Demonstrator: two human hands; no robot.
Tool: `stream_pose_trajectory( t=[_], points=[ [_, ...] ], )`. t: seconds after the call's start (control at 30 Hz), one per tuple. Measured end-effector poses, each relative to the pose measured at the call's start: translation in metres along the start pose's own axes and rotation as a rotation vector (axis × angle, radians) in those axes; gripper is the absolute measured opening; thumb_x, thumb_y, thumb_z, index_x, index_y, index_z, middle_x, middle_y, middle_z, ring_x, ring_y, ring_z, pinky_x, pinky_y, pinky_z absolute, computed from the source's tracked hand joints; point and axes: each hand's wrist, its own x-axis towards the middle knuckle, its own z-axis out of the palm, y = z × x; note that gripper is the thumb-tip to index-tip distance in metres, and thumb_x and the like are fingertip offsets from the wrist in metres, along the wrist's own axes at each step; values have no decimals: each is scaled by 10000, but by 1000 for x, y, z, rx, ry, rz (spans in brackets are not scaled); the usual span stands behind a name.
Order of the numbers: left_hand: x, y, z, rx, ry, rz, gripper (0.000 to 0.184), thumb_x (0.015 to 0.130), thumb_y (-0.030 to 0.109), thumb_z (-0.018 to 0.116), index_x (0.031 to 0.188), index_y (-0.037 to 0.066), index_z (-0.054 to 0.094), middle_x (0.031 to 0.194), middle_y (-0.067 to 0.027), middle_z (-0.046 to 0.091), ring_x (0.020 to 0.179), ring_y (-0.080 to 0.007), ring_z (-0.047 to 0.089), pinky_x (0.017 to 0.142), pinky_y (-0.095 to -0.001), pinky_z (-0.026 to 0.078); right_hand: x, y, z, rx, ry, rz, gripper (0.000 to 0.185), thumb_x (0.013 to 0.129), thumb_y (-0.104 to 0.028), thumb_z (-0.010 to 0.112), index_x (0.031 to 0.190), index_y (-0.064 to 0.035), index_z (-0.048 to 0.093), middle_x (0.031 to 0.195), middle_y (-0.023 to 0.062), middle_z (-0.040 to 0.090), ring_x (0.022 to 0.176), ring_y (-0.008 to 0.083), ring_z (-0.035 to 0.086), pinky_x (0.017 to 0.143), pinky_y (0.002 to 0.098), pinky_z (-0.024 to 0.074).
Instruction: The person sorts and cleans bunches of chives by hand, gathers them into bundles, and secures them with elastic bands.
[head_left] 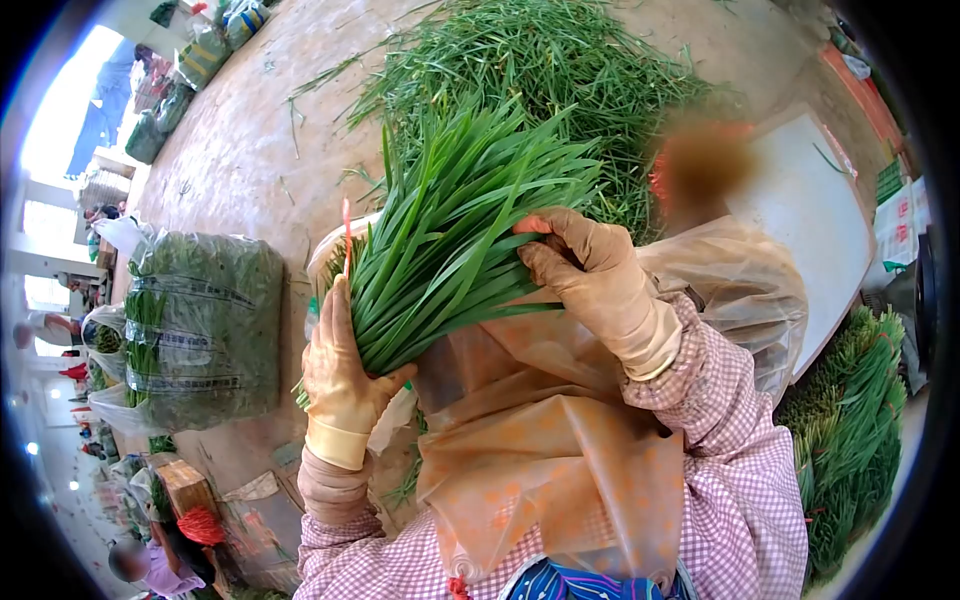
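A thick bunch of garlic chives (455, 240) fans up and to the right in front of me. My left hand (340, 375), in a stained yellowish glove, grips the bunch near its lower end, with the thumb below and the fingers at its left side. A thin pinkish-red strip (347, 235) sticks up beside those fingertips. My right hand (590, 270), gloved and browned at the fingers, is curled at the right side of the bunch, with finger and thumb pinching leaves there. A brown translucent apron (560, 440) covers my lap.
A loose heap of green leaves (560, 70) lies ahead on the floor. At left stands a plastic-wrapped bale of greens (205, 330). More chive bundles (850, 420) are at right, near a pale board (800, 220). A person (165, 565) is at lower left.
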Motion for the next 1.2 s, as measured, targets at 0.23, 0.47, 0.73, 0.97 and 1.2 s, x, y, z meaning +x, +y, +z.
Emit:
stream_pose_trajectory(
  t=[0.23, 0.47, 0.73, 0.97, 1.2],
  points=[
    [0, 11, 7, -516, 279, 426, 700, 766, 267, 775, 1350, 33, 470, 1420, -221, 407, 1281, -444, 415, 1059, -505, 339, 0, 20, -6, -278, 114, -244, 217, 849, 51, 632, 1060, 2, 648, 884, 87, 699, 731, 112, 652, 648, 220, 526],
    [7, 11, 20, -388, 339, 346, 382, 856, 277, 643, 1163, 50, 625, 1348, -231, 486, 1274, -434, 423, 1066, -512, 304, -5, 25, -23, -568, 83, -588, 236, 818, -17, 681, 1052, -40, 663, 898, 124, 683, 729, 246, 679, 605, 287, 534],
    [12, 22, 23, -271, 361, 280, 210, 819, 206, 661, 1012, 159, 731, 1323, -168, 543, 1270, -397, 444, 1073, -517, 260, -22, 25, -43, -32, 212, -160, 207, 879, 5, 626, 1081, -31, 648, 880, 38, 662, 683, 107, 590, 593, 250, 480],
    [10, 25, 22, -181, 360, 328, 229, 781, 209, 712, 1008, 214, 740, 1335, -153, 540, 1275, -398, 443, 1076, -532, 245, -27, -28, -47, -21, 593, -526, 152, 892, 6, 605, 1036, -16, 648, 921, 42, 656, 788, 100, 581, 671, 263, 485],
    [10, 33, 17, -104, 322, 304, 199, 802, 200, 664, 967, 133, 753, 1320, -193, 538, 1267, -408, 448, 1062, -492, 296, -8, 6, -9, -525, 189, -597, 109, 821, -35, 689, 922, -24, 648, 859, 96, 647, 749, 248, 627, 669, 310, 506]
  ],
)
